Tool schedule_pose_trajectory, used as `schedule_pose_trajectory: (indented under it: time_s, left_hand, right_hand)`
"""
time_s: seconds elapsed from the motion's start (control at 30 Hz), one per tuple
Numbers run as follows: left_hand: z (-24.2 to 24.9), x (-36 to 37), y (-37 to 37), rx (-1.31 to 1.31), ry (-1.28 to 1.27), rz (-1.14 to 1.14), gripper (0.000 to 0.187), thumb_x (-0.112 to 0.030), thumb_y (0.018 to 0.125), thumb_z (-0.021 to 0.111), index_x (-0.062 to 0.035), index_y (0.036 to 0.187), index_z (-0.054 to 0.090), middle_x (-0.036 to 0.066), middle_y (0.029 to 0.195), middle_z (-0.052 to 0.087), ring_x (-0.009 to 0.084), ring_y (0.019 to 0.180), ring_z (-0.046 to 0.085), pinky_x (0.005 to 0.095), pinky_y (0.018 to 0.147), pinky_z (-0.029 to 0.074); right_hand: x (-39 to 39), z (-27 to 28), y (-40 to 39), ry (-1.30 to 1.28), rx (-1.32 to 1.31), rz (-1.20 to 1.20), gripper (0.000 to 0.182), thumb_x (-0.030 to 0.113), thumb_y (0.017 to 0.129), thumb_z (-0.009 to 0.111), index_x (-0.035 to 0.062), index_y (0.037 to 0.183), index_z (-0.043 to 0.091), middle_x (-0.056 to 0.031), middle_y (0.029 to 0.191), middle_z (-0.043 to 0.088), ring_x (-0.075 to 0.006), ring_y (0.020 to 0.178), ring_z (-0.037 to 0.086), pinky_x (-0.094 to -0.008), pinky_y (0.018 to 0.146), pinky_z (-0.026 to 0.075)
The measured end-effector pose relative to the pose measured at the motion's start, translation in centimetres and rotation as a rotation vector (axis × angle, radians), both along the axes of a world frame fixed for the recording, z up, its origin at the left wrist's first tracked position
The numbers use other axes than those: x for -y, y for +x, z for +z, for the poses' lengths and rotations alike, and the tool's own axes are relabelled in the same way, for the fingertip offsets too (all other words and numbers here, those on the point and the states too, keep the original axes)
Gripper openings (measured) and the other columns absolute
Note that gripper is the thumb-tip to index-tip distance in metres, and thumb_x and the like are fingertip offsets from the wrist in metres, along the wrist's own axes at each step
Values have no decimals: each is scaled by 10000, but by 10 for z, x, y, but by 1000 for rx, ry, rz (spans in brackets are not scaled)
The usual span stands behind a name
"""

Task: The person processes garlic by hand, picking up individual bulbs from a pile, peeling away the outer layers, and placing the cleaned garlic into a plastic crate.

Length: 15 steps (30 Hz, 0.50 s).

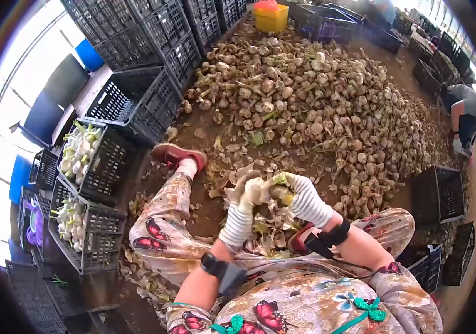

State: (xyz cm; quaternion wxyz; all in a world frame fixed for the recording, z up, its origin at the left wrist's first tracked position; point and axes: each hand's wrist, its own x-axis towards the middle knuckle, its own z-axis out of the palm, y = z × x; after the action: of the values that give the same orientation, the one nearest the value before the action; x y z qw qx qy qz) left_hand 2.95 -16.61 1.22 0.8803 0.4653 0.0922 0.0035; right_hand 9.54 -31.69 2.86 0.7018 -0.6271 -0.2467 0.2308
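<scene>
Between my legs, both hands work close together in white striped gloves. My left hand (240,210) is closed around a pale garlic bulb (255,191). At its right side, my right hand (307,201) is closed on the greenish stalk and loose skin (280,181) of the garlic. The fingers partly hide the bulb and stalk. Below the hands lie peeled garlic skins (268,236) on the dirt floor. A large heap of unpeeled garlic (316,106) spreads out ahead.
On the left, black crates (104,231) hold cleaned white garlic (72,224); more crates (137,36) are stacked behind. A yellow bucket (271,20) stands beyond the heap. Crates (449,195) lie to the right, where another person (466,108) bends down.
</scene>
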Motion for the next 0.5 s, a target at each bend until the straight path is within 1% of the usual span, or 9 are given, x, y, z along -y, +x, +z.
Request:
schedule_pose_trajectory:
  time_s: [0.03,0.07,0.1,0.17,0.23,0.33,0.37,0.47,0.5]
  left_hand:
    - [10,-7,0,-46,-191,-129,505,-362,852,582,-78,1250,453,71,976,606,156,792,594,306,651,516]
    - [16,-13,0,-89,-378,-258,508,-440,864,541,-81,1219,494,68,959,616,152,735,599,301,573,520]
    - [13,-17,0,-120,-338,-286,584,-533,841,514,-78,1208,505,74,922,623,170,646,583,303,507,506]
    - [5,-25,6,-161,-204,-293,542,-498,860,527,-60,1179,513,93,1007,610,186,771,609,316,657,523]
    - [-2,-23,8,-92,-4,-156,465,-346,851,598,-55,1195,483,86,1023,597,177,820,614,321,707,530]
    - [-13,-4,4,141,361,95,461,-137,818,674,-48,1210,449,71,1042,584,150,872,603,308,756,524]
    - [-16,-3,2,148,579,129,500,-10,766,694,-37,1199,447,65,1075,574,126,924,571,286,813,495]
    - [-11,-12,-1,-8,314,22,486,-46,760,717,-41,1181,474,55,1086,575,122,968,545,271,853,464]
    - [-6,-16,-3,-62,129,-49,464,-65,747,738,-51,1150,510,45,1087,575,125,984,542,273,857,462]
  right_hand:
    - [6,17,-3,-13,-431,59,214,157,867,622,43,1048,619,12,880,623,-35,748,537,-190,671,461]
    - [1,12,-10,168,-553,65,303,272,854,644,40,1048,614,1,921,621,-73,808,578,-219,692,479]
    - [0,12,-11,172,-619,72,308,260,856,642,40,1068,609,-2,939,622,-74,817,578,-218,689,476]
    - [2,10,-10,174,-676,67,301,237,860,640,49,1092,606,1,955,621,-68,812,573,-211,682,472]
    - [7,-3,-3,165,-654,44,278,213,865,641,65,1098,610,12,952,620,-54,785,564,-202,677,470]
    - [1,-15,-2,37,-244,-45,232,168,874,622,53,1076,611,7,956,618,-92,818,558,-221,727,459]
    - [-2,-8,-5,5,-172,-54,182,118,875,605,36,1038,609,7,946,604,-114,836,545,-242,754,446]
    - [-1,-5,6,-278,364,-13,180,98,874,596,28,1039,607,7,927,589,-114,851,541,-249,763,442]
    - [0,4,5,-160,230,14,176,119,870,604,27,1020,613,2,904,583,-104,858,540,-251,771,441]
